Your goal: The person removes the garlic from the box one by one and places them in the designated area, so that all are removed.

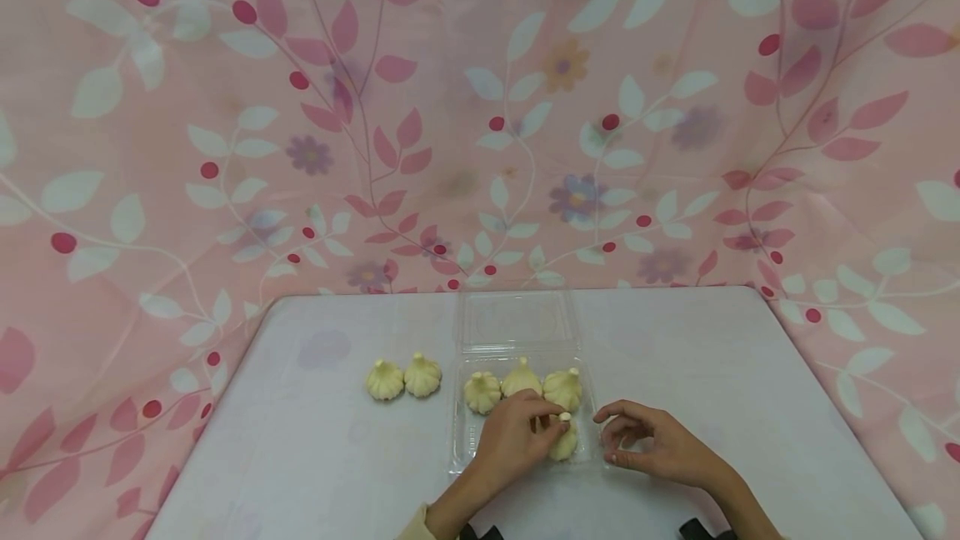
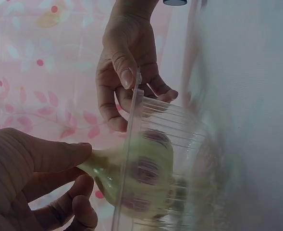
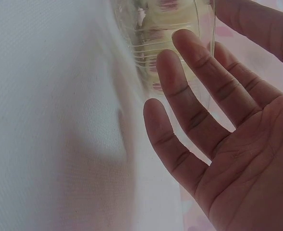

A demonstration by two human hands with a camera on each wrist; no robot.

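- Two garlic bulbs stand loose on the table at the left: the outer bulb [image 1: 385,380] and the inner bulb [image 1: 422,375], sides touching or nearly so, stems up.
- The white table [image 1: 300,448] spreads bare around them.
- A pale cuff [image 1: 417,523] shows at the left wrist, with a black strap [image 1: 481,532] just beside it.
- A clear plastic box [image 1: 467,442] stands right of the loose pair, its lid [image 1: 517,322] folded back behind it.
- Inside, the left-hand bulb [image 1: 482,392] stands near the box's left wall.
- The left hand [image 1: 513,433] reaches over the front of the box; its grip is narrow, thumb and forefinger pinching a stem.
- Next along the rear of the box is the middle bulb [image 1: 521,377], its lower part hidden behind that hand.
- The rear right bulb [image 1: 562,390] stands just beside it.
- In front of that one, in the box's front right part, is the pinched bulb [image 1: 564,444], purple-streaked through the clear wall in the left wrist view; whether it bears on the floor, I cannot tell.
- The right hand [image 1: 660,447] is beside the box's right wall, fingers loosely spread, holding nothing; contact with the wall is unclear.
- Pink floral cloth [image 1: 862,215] hangs at far right and behind.
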